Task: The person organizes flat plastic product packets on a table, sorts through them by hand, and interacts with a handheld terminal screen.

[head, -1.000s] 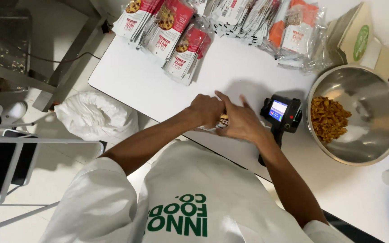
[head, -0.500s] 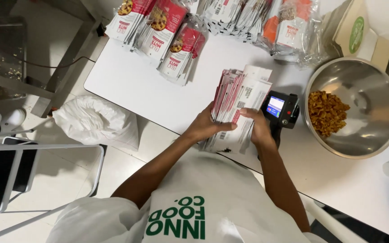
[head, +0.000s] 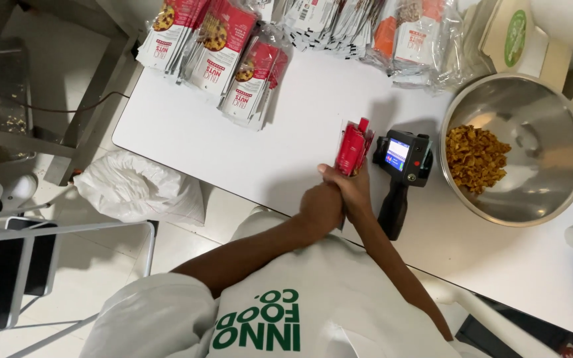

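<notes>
At table edge, front centre: both hands clamped round bunch of red pouches (head: 353,147), held upright on edge, prob to square stack up. Left hand (head: 318,207) wrapped round lower part, right hand (head: 355,189) tight behind it, fingers closed on same bunch. Just right: black handheld printer w/ small screen (head: 400,166) lying on white table (head: 187,132), within easy reach. Further right, steel bowl (head: 532,99) w/ golden snack bits. Far edge: more pouch stacks (head: 220,53), fanned. White sack (head: 137,189) on floor, left.

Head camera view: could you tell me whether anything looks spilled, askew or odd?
Nothing stands out. Both hands, left hand and right hand, grip a red pouch stack upright on the white table.
</notes>
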